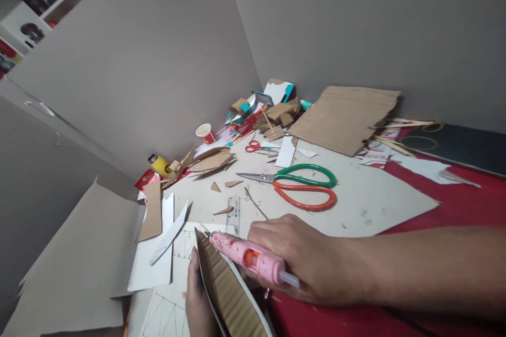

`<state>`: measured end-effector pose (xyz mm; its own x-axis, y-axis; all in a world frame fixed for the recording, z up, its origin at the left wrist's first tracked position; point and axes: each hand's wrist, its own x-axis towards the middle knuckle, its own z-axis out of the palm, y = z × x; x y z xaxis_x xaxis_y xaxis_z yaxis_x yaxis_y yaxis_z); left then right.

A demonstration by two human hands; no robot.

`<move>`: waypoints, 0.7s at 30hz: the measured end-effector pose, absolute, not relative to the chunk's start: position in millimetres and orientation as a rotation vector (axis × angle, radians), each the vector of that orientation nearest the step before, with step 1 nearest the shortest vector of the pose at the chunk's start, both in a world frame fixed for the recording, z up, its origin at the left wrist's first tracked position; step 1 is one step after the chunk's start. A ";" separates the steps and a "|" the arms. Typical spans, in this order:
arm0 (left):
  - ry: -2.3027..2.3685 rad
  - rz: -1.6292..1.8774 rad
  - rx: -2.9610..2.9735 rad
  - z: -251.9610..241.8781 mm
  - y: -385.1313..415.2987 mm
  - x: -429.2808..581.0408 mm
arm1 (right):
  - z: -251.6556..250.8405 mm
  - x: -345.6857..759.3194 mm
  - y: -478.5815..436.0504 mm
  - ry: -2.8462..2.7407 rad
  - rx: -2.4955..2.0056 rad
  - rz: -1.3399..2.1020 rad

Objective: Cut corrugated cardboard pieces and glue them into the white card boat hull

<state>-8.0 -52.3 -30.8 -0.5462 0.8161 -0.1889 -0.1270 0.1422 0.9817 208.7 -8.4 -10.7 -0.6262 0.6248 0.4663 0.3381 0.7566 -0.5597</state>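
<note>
My right hand (304,258) is wrapped round a pink glue gun (247,255), its nozzle pointing left at the top edge of a curved corrugated cardboard piece (231,295). My left hand (197,300) holds that cardboard piece upright from its left side, fingers pressed against it. Under both lies a white sheet with drawn lines (169,305).
Large green-and-orange scissors (304,187) lie just beyond my right hand, small red scissors (255,146) farther back. A clear ruler (233,213), cardboard scraps, a paper cup (205,132), a yellow tube (158,164) and a big cardboard sheet (343,118) crowd the table. Walls close behind.
</note>
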 end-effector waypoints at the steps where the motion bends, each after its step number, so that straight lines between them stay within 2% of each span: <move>1: 1.657 1.511 0.681 -30.2 -52.4 -5.7 | -10.2 208.7 -8.5 -2.289 -0.729 0.556; 21: 1.499 1.479 0.623 -33.0 -50.8 -7.0 | -15.5 206.3 -5.9 -2.290 -0.648 0.507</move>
